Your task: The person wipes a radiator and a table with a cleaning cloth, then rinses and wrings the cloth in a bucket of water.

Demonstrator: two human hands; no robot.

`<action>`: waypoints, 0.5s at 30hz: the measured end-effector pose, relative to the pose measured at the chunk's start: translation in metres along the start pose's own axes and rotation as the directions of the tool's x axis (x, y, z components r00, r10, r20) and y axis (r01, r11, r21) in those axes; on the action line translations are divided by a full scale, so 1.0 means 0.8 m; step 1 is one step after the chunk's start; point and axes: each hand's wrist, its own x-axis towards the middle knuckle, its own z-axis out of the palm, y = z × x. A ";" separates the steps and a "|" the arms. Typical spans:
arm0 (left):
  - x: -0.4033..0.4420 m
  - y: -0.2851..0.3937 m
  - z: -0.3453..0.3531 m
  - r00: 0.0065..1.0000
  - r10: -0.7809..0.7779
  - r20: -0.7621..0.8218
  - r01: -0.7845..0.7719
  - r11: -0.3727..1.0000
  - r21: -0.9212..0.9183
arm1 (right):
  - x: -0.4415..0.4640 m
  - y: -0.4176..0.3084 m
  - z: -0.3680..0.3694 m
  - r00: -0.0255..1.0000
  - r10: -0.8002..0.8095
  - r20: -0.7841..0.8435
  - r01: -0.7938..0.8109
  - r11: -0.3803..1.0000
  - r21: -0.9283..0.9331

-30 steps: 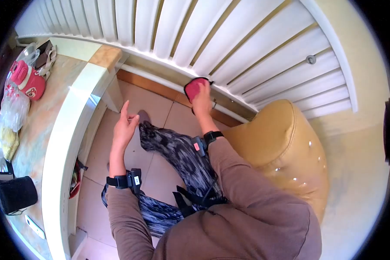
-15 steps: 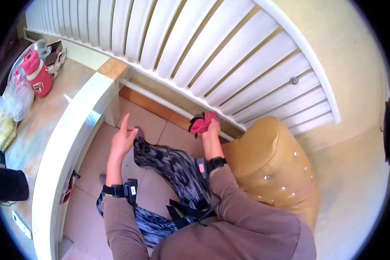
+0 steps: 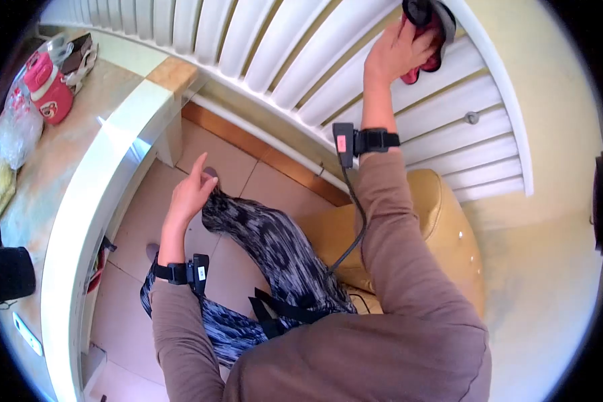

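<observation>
And up it goes! Half a second ago the pink cloth (image 3: pixel 433 48) is bunched low, down by the gold seat (image 3: pixel 449 221); now the right hand (image 3: pixel 396 52) has it spread up over the white radiator (image 3: pixel 335 57), near the right-hand edge. That shifts the work off the foot and onto the slats, though whether the fabric presses them is hard to tell. The right hand grips the cloth; the left (image 3: pixel 193 194) holds nothing, index finger out, much as before.
</observation>
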 end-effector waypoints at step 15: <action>-0.002 -0.002 0.000 0.999 -0.007 0.042 0.004 0.997 0.072 | -0.391 -0.049 -0.029 0.728 0.381 0.570 -0.461 0.887 -0.004</action>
